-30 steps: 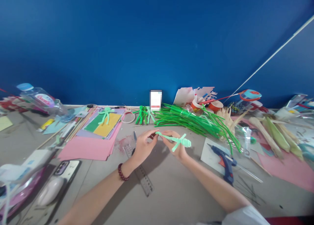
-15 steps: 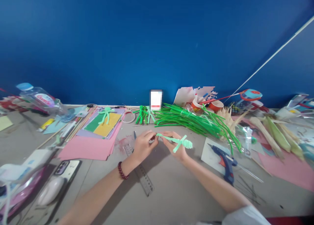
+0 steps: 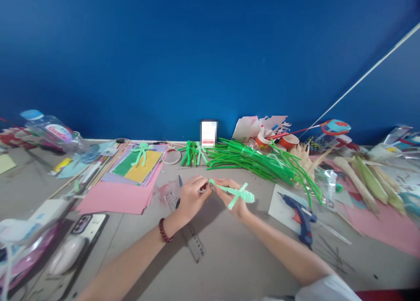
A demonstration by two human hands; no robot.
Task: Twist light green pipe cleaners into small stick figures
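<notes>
Surface: cluttered grey craft table (image 3: 229, 257)
Left hand (image 3: 192, 198): fingers pinching pale green pipe-cleaner figure (image 3: 233, 191)
Right hand (image 3: 236, 202): gripping body
Progress: limbs formed, end unfinished

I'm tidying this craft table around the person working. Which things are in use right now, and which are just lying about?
In use:
- light green pipe-cleaner figure, held by the left hand at its near end and the right hand at its middle

Lying about:
- green pipe cleaners
- glue gun
- ruler
- pink paper
- finished green figures
- phone
</notes>
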